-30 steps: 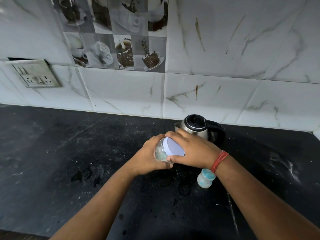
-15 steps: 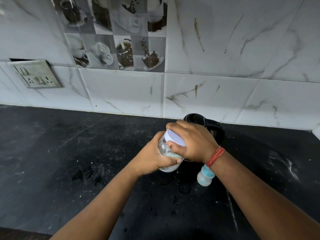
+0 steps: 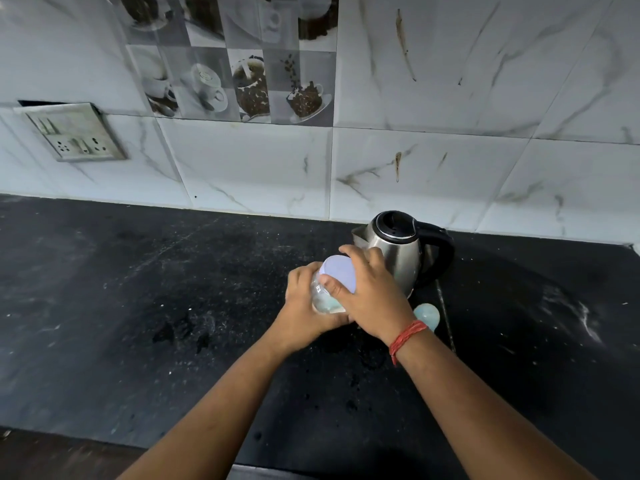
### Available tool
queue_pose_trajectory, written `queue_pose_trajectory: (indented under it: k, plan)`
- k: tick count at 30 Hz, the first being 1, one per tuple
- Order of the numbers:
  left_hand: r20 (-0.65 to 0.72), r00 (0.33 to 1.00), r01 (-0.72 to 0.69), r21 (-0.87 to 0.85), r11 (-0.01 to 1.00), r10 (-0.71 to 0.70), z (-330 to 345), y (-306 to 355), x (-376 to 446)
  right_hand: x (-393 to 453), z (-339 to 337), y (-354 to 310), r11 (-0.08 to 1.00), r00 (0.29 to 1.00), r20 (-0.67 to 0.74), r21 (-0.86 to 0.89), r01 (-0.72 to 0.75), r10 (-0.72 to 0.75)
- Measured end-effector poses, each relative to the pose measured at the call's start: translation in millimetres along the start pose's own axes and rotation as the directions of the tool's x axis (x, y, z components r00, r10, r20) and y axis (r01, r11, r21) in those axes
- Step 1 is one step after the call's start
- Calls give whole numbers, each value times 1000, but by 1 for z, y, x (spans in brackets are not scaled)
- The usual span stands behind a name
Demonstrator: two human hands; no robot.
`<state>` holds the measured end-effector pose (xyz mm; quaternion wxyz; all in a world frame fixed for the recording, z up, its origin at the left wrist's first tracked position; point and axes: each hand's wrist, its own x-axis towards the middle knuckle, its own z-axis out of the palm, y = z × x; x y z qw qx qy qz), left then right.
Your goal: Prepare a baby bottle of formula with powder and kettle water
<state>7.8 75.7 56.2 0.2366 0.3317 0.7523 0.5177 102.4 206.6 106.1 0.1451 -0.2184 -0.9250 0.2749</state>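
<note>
Since half a second ago the clear plastic baby bottle with the flat pale lilac cap [image 3: 335, 278] has dropped lower between the hands, uncovering the stainless steel electric kettle with the black lid and handle [image 3: 398, 252] behind the right knuckles; a second ago it sat about as low as now.

In the head view, the left hand [image 3: 304, 306] wraps its fingers round the bottle's body from the near-left side. The right hand [image 3: 369, 294] clamps over the cap, thumb on its near edge and fingers curled over the far edge. The bottle is held clear of the black stone counter [image 3: 138, 306], tilted with its cap towards the camera, and milky liquid shows low in the body, just under the right thumb. A small pale blue rounded piece [image 3: 426, 315] stands on the counter just beyond the right wrist, beside the kettle's base.

I judge this to be shaking or tightening. If the cap is not fully seated, a hard shake could spray formula. The right knuckles are very near the kettle wall; a wide swing could knock it, or burn them if it is hot.
</note>
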Motion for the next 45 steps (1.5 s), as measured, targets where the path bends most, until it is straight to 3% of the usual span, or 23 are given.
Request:
queue_pose_trajectory:
  k: [7,15,27,30,33,36,41,45]
  plan:
    - [-8,993,119,70,990,-119,15,-44,-2,-15,38,23,949,990,20,283,-141,141]
    - [-6,983,180,154,972,-181,28,-67,1,-21,69,45,885,949,76,345,-312,305]
    - [141,966,206,95,974,-218,18,-84,-8,-23,77,57,895,952,85,326,-304,293]
    - [107,968,221,52,974,-226,7,-83,-8,-21,68,60,913,958,41,293,-283,284]
    - [35,988,151,44,988,-152,-4,-72,-4,-17,57,58,932,969,19,269,-242,246]
    - [-70,997,36,171,985,-24,-11,-58,9,-7,44,52,954,983,-13,245,-174,182]
    - [-86,985,-71,591,803,151,-19,-33,32,8,14,45,997,975,-218,-73,18,-33]
    - [-38,974,-98,818,567,223,-18,-15,35,7,-7,51,926,954,-286,-377,-23,-93]
